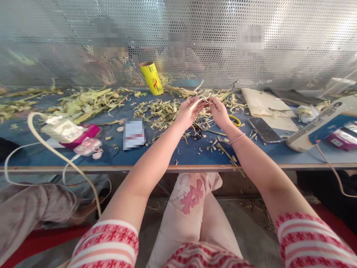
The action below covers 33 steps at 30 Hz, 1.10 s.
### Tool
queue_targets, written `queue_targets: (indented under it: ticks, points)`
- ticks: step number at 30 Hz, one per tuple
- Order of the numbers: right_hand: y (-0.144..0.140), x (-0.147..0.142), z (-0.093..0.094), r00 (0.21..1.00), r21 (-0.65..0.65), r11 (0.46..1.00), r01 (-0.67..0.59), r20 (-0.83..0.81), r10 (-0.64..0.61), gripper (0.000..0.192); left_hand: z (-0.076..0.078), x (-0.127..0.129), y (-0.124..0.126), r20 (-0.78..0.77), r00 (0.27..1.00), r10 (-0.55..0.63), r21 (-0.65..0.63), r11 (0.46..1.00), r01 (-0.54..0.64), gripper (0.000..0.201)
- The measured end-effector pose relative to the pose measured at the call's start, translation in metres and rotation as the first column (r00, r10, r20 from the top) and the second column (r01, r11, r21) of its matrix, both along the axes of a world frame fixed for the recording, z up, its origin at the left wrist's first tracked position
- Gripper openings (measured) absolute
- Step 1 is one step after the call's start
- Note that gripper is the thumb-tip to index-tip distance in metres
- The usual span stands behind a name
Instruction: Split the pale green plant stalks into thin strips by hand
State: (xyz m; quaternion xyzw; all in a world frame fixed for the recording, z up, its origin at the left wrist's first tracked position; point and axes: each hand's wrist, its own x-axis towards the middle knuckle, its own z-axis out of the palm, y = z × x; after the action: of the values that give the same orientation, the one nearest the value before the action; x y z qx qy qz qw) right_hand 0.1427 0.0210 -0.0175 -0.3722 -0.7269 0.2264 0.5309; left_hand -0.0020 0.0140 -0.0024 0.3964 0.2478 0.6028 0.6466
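Note:
My left hand (pixel 189 111) and my right hand (pixel 218 111) meet over the middle of the blue table (pixel 158 158). Between them is a pale, thin strip of dried plant (pixel 197 102). The left fingers are closed round it, and the right fingertips pinch its other end. Curled, dry greenish-yellow plant scraps (pixel 161 111) lie beneath and around both hands. A yellow ring (pixel 234 120) shows beside my right wrist, partly hidden by it. Some fingertips are hidden behind the hands.
Longer leaf strips (pixel 86 104) are heaped at the left. A yellow tube (pixel 152 79) leans near the perforated metal panel (pixel 212 41). A phone (pixel 264 130), brown paper (pixel 258 102) and a tilted box (pixel 323 123) lie right. Left are a power strip (pixel 64 132), cable (pixel 80 175) and card (pixel 134 134).

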Motion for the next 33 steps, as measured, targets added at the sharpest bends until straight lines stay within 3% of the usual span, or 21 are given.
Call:
queue_targets:
  ticks: [5,11,17,29,33]
  points:
    - [0.0,-0.001,-0.001,0.996,0.05,0.998,-0.034,0.09,0.029,0.034,-0.002,0.0,0.004,-0.01,1.0,-0.006,-0.02,1.0,0.006,0.006]
    - [-0.004,-0.002,-0.003,0.99,0.088,0.993,-0.073,0.127,0.061,0.037,-0.008,-0.001,0.005,-0.003,1.0,-0.009,0.065,0.998,0.009,0.004]
    - [-0.007,-0.003,0.002,0.993,0.127,0.992,0.012,0.114,-0.027,0.034,-0.008,0.002,0.001,-0.064,0.996,-0.062,0.023,0.998,0.064,0.012]
    - [-0.002,-0.001,-0.001,0.995,0.076,0.997,-0.024,0.098,0.016,0.024,-0.008,0.002,-0.002,-0.061,0.995,-0.078,0.063,0.995,0.082,0.012]
    - [0.002,-0.002,-0.007,0.996,0.039,0.999,-0.034,0.079,0.031,0.032,-0.007,0.003,-0.003,-0.082,0.996,-0.038,0.113,0.992,0.047,0.01]
